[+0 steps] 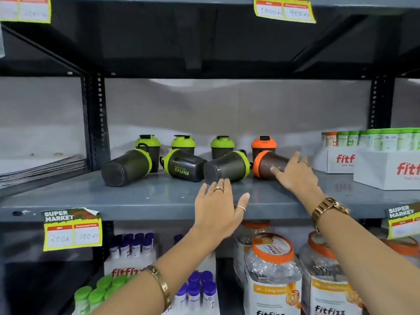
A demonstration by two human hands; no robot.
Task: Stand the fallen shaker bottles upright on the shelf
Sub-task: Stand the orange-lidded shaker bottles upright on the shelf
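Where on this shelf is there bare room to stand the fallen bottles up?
Free: the shelf's front strip before the fallen bottles, and the left end beside the post. Crowded: the back row of upright bottles, and the right end with white boxes.

- Four dark translucent plastic shaker bottles lying on their sides: three with green lids (127, 167), one with an orange lid (268, 163).
- Four upright shaker bottles behind: three green-lidded (183, 144), one orange-lidded (263, 145).
- Two white printed cardboard boxes (384, 169).
- Two bare hands (218, 208).
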